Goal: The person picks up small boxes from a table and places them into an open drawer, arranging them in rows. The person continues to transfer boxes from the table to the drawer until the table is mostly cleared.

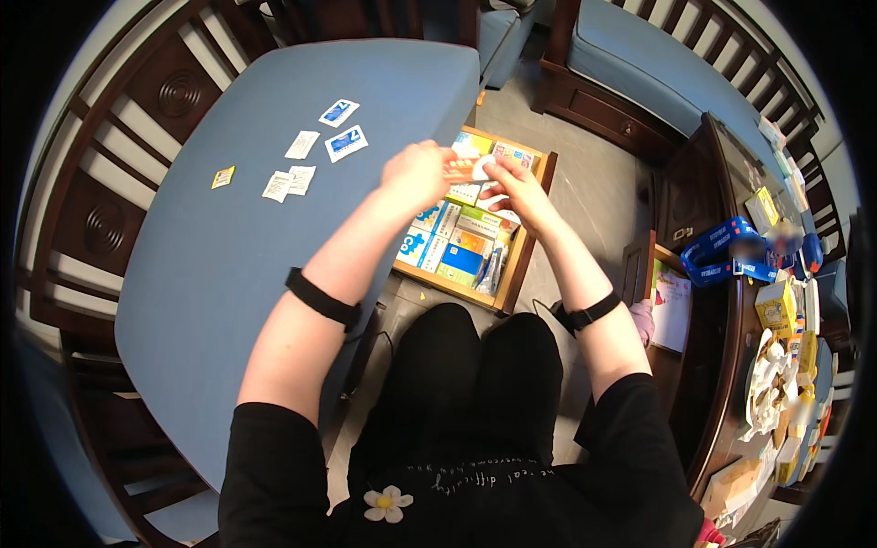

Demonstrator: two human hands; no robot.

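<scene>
Both hands are raised over an open wooden drawer [541, 198] packed with small boxes. Between them is an orange-and-white item [460, 171] that looks like a small box or packet; its exact kind cannot be told. My left hand [419, 172] grips its left end. At its right end, my right hand [517, 188] pinches a round white piece [484, 168] between thumb and fingers. Beneath the hands, the drawer holds a blue box [461, 259], an orange-fronted box [473, 241], blue-and-white boxes [414, 245] and clear-wrapped items [490, 268].
Several small sachets [347, 142] and a yellow packet [223, 177] lie on the blue-cushioned seat [253, 274]. At right, a dark wooden table [716, 411] bears a blue strap [712, 250], a yellow box [775, 305] and crumpled wrapping [771, 383]. Another drawer [640, 270] stands open below it.
</scene>
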